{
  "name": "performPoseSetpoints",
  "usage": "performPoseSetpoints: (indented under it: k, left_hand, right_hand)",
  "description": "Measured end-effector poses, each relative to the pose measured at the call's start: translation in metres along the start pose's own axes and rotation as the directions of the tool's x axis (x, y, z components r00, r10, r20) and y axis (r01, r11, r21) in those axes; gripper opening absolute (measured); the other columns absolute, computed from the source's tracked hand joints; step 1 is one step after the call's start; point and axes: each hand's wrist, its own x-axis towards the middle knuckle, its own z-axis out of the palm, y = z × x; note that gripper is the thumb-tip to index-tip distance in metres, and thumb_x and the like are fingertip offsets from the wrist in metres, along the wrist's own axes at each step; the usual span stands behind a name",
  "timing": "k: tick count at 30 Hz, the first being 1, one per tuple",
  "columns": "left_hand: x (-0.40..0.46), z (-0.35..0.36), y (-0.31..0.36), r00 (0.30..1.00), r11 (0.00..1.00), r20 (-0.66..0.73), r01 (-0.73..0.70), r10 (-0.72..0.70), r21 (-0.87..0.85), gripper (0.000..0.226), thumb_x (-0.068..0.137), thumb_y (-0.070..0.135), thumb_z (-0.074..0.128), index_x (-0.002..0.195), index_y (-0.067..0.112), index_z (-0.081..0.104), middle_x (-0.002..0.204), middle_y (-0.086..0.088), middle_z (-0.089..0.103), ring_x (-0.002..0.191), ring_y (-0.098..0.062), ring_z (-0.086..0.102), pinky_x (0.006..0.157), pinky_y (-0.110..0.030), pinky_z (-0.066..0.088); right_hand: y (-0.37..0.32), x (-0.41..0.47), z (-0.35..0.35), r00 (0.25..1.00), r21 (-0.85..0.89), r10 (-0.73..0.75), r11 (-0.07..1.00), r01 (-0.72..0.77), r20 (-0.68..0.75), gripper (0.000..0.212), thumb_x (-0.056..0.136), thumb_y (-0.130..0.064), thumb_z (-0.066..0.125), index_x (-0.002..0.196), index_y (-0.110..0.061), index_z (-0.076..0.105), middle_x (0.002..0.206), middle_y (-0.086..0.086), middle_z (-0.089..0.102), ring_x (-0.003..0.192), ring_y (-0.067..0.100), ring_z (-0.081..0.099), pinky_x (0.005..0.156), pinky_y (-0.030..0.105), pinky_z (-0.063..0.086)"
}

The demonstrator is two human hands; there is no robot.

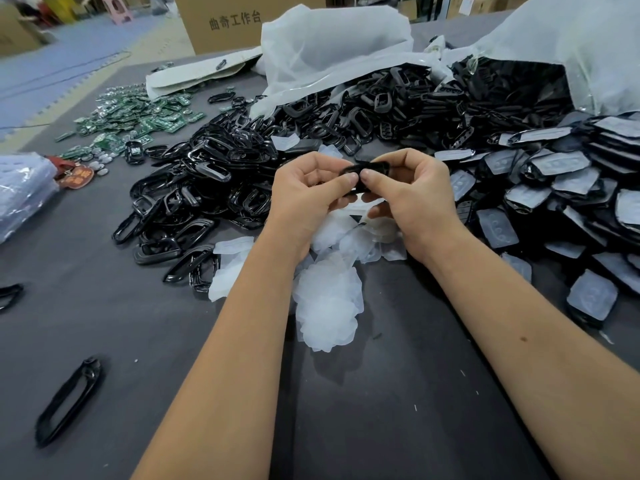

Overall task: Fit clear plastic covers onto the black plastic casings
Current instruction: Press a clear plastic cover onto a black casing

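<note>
At the centre of the frame, above the bench (pixel 121 341), left hand (pixel 304 192) and right hand (pixel 408 188) both pinch one black casing (pixel 360 169), its long axis running left-right between them, over loose clear covers (pixel 329 306).

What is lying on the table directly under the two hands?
Under the left hand and right hand, which pinch a black casing, lies a heap of clear plastic covers. The hands and wrists hide part of the heap.
</note>
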Motion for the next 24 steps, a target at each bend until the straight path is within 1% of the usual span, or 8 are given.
performPoseSetpoints:
  k: [3, 7, 10, 14, 16, 18, 22, 24]
  left_hand:
    - [0.0014, 0.0007, -0.0013, 0.996, 0.993, -0.056, -0.067, 0.072, 0.092, 0.019, 0.084, -0.007, 0.077, 0.082, 0.011, 0.072, 0.065, 0.001, 0.070, 0.062, -0.016, 0.068, 0.062, -0.022, 0.055]
    - [0.0034, -0.0007, -0.0027, 0.983, 0.984, -0.115, -0.128, 0.143, 0.125, 0.021, 0.081, -0.009, 0.077, 0.083, 0.012, 0.074, 0.070, -0.001, 0.072, 0.067, -0.014, 0.069, 0.067, -0.023, 0.057]
    - [0.0033, 0.0008, -0.0045, 0.979, 0.980, -0.135, -0.135, 0.155, 0.144, 0.023, 0.080, -0.007, 0.078, 0.084, 0.015, 0.075, 0.074, -0.005, 0.073, 0.068, -0.017, 0.068, 0.070, -0.027, 0.058]
    - [0.0039, 0.0018, -0.0030, 0.980, 0.986, -0.145, -0.124, 0.139, 0.110, 0.023, 0.081, -0.009, 0.077, 0.086, 0.014, 0.075, 0.076, -0.006, 0.073, 0.069, -0.017, 0.067, 0.070, -0.028, 0.058]
    - [0.0043, 0.0016, -0.0015, 0.986, 0.993, -0.131, -0.102, 0.108, 0.056, 0.023, 0.082, -0.012, 0.076, 0.087, 0.010, 0.074, 0.074, -0.004, 0.072, 0.066, -0.014, 0.066, 0.066, -0.023, 0.055]
    - [0.0046, 0.0009, -0.0003, 0.992, 0.997, -0.106, -0.071, 0.070, -0.006, 0.022, 0.083, -0.014, 0.074, 0.088, 0.007, 0.073, 0.071, -0.001, 0.073, 0.063, -0.011, 0.066, 0.064, -0.020, 0.054]
    - [0.0047, -0.0013, 0.0011, 0.998, 0.995, -0.065, -0.002, -0.005, -0.100, 0.019, 0.085, -0.013, 0.072, 0.091, 0.005, 0.072, 0.070, -0.003, 0.072, 0.060, -0.013, 0.063, 0.063, -0.021, 0.053]
    - [0.0047, -0.0012, 0.0008, 0.998, 0.995, -0.057, 0.012, -0.017, -0.096, 0.020, 0.086, -0.014, 0.071, 0.090, 0.005, 0.072, 0.069, -0.003, 0.071, 0.060, -0.015, 0.062, 0.063, -0.022, 0.053]
  right_hand:
    - [0.0014, 0.0010, -0.0009, 0.998, -0.106, -0.061, 0.993, 0.060, -0.012, 0.013, 0.087, -0.007, 0.081, 0.091, -0.009, 0.069, 0.078, 0.008, 0.076, 0.066, 0.021, 0.074, 0.048, 0.029, 0.056]
    - [0.0028, 0.0026, -0.0027, 0.991, -0.208, -0.134, 0.970, 0.125, -0.030, 0.007, 0.086, -0.013, 0.082, 0.086, -0.014, 0.076, 0.072, 0.003, 0.076, 0.059, 0.021, 0.073, 0.052, 0.036, 0.060]
    - [0.0036, 0.0020, -0.0013, 0.982, -0.265, -0.184, 0.949, 0.169, -0.035, 0.007, 0.084, -0.016, 0.082, 0.084, -0.015, 0.075, 0.067, 0.002, 0.074, 0.052, 0.023, 0.072, 0.053, 0.041, 0.062]
    - [0.0025, 0.0022, -0.0003, 0.972, -0.296, -0.236, 0.930, 0.218, -0.024, 0.008, 0.084, -0.016, 0.081, 0.083, -0.016, 0.073, 0.065, 0.001, 0.073, 0.049, 0.021, 0.070, 0.049, 0.038, 0.060]
    - [0.0016, 0.0020, -0.0007, 0.974, -0.264, -0.225, 0.941, 0.212, -0.022, 0.007, 0.084, -0.014, 0.081, 0.084, -0.015, 0.074, 0.066, 0.004, 0.073, 0.052, 0.021, 0.070, 0.050, 0.037, 0.060]
    - [0.0004, 0.0014, -0.0015, 0.983, -0.180, -0.186, 0.967, 0.181, -0.008, 0.007, 0.086, -0.010, 0.080, 0.086, -0.011, 0.074, 0.068, 0.004, 0.072, 0.056, 0.018, 0.069, 0.050, 0.033, 0.058]
    - [-0.0026, -0.0003, -0.0009, 0.993, -0.026, -0.078, 0.996, 0.080, 0.088, 0.005, 0.093, -0.003, 0.072, 0.094, -0.008, 0.073, 0.079, 0.008, 0.072, 0.067, 0.017, 0.068, 0.052, 0.028, 0.057]
    - [-0.0028, -0.0001, 0.0002, 0.993, -0.016, -0.040, 0.999, 0.042, 0.107, 0.007, 0.095, -0.002, 0.069, 0.095, -0.007, 0.073, 0.080, 0.010, 0.073, 0.066, 0.018, 0.069, 0.052, 0.028, 0.057]
